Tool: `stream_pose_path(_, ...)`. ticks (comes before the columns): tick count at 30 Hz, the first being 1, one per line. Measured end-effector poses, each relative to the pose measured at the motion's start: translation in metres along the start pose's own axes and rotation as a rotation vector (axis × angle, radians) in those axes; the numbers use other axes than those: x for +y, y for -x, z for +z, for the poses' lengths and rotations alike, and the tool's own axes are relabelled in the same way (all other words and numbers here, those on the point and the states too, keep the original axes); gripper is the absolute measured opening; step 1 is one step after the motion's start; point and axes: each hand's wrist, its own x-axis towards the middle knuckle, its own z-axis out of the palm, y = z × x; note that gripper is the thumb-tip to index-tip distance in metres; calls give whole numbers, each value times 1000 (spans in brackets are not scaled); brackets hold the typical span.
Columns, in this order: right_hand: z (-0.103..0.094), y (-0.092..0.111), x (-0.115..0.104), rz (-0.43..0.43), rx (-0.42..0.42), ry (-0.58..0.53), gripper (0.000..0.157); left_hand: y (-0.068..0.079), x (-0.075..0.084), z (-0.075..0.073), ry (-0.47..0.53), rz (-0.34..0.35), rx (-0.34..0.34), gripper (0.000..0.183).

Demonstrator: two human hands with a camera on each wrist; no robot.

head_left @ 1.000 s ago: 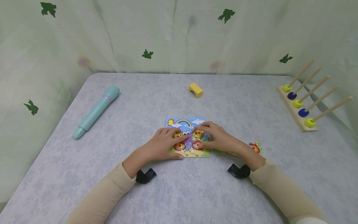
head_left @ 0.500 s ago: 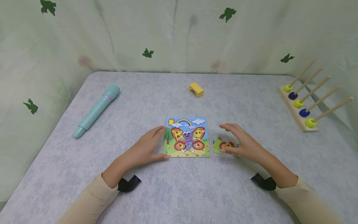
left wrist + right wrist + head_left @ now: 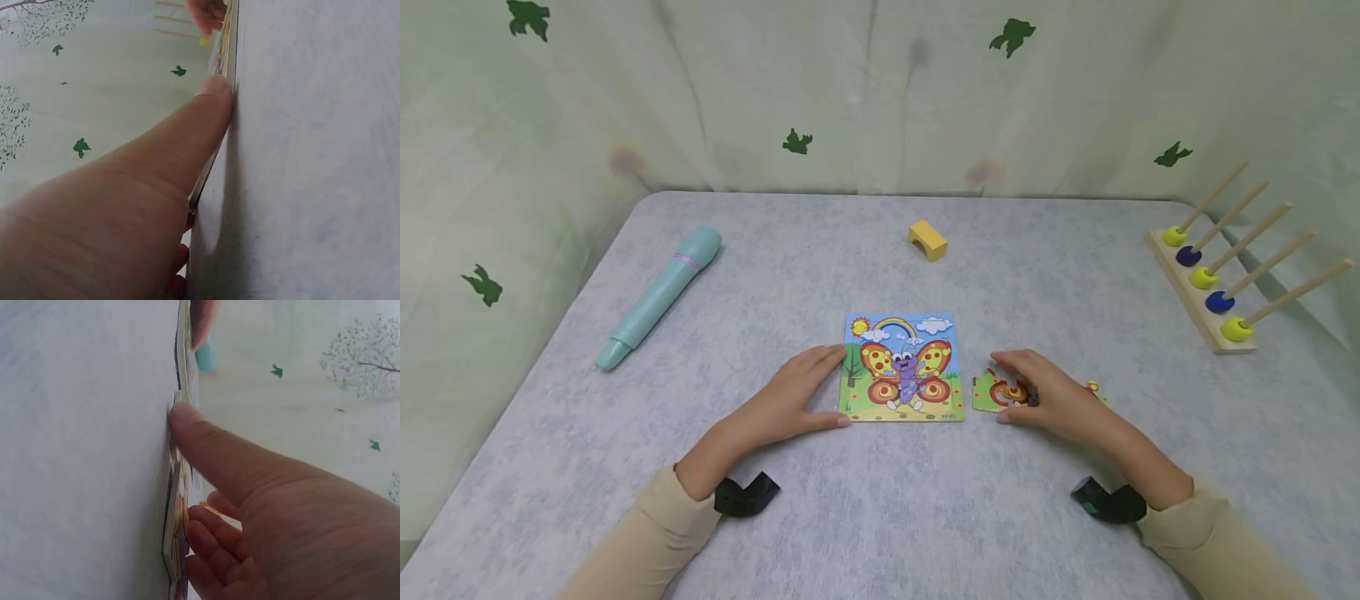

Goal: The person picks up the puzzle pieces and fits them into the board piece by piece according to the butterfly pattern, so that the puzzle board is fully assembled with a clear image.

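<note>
A square butterfly puzzle board lies flat at mid-table in the head view. My left hand rests at its left side, thumb by the lower left corner and fingers along the left edge. To the board's right, loose puzzle pieces with a red swirl lie on the table, partly under my right hand. That hand arches over them, its thumb on the near side and index finger on the far side. In the right wrist view the thumb is at the pieces' edge; the other fingers bend loosely beyond.
A teal microphone-shaped object lies at the left. A yellow arched block sits beyond the board. At the right stands a wooden peg rack with yellow and blue beads. Another piece peeks out behind the right hand.
Both hands have drawn back from over the board, the left to its left edge and the right over the loose pieces. In the last half second the right thumb has shifted slightly nearer the person.
</note>
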Motion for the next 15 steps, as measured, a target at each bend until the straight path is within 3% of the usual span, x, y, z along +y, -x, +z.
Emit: stream_pose_path(15, 2, 1, -4, -61, 2, 112, 62, 1, 3, -2, -10, -3, -1, 86)
